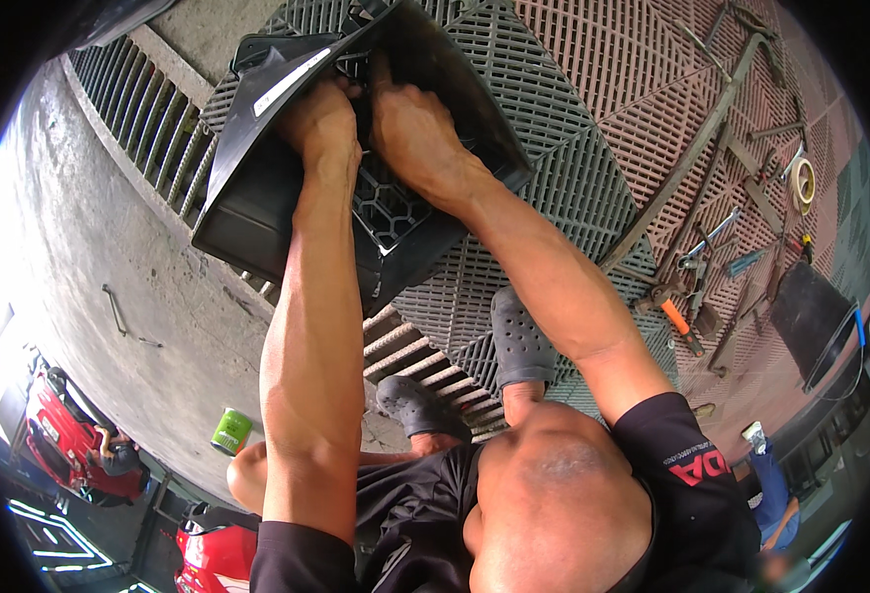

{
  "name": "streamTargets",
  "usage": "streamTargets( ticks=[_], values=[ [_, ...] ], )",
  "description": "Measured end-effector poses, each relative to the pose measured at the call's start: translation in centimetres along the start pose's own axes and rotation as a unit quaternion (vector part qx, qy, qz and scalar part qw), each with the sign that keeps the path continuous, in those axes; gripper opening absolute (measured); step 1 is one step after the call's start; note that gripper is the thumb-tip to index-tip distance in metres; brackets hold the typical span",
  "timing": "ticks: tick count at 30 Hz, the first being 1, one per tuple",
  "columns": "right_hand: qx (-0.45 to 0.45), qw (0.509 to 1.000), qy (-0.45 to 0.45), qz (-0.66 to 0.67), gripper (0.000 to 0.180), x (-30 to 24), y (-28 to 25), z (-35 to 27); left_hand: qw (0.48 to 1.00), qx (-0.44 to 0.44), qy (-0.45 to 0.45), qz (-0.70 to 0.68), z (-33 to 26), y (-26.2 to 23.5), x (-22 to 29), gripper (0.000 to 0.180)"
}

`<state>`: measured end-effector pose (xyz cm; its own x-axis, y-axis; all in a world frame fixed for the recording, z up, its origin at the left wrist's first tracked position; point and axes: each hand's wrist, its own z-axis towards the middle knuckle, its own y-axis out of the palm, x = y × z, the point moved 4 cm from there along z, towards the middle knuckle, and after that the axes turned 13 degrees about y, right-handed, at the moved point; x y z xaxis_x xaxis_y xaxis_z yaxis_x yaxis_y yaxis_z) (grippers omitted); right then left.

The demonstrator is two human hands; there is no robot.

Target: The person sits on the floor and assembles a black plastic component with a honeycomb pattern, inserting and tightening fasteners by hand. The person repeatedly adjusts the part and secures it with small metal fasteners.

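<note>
Nearest us, our bare bent knee [565, 494] rises behind two dark grey, perforated rubber clogs [522, 343]. Ahead of these, a flared black plastic shell [257, 212] with hexagonal mesh sits over grey slatted plastic floor tiles [549, 99]. Inside it, our left hand [324, 119] curls inward, fingertips hidden; our right hand [413, 133] extends its index finger. We cannot tell whether either pinches anything. To our right lies an orange-handled tool [676, 315]; far left, a glossy red vehicle [62, 435] stands.
</note>
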<state>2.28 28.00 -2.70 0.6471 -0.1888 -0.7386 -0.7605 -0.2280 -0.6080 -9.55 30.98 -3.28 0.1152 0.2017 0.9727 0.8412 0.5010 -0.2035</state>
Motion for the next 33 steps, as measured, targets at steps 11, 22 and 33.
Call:
streamTargets(
  ticks=[11,22,33],
  values=[
    [0.006,1.000,-0.002,0.013,0.065,0.6,0.0,0.3,0.996,-0.044,-0.021,0.080,-1.5,-0.8,1.5,0.024],
    [-0.014,1.000,0.001,-0.026,0.065,0.3,0.2,0.3,0.906,-0.118,0.114,0.390,-0.6,-1.2,1.8,0.034],
    [-0.040,0.999,0.005,-0.013,0.071,0.0,-0.1,0.3,0.885,-0.285,-0.061,0.362,-2.5,-1.4,3.4,0.028]
  ],
)
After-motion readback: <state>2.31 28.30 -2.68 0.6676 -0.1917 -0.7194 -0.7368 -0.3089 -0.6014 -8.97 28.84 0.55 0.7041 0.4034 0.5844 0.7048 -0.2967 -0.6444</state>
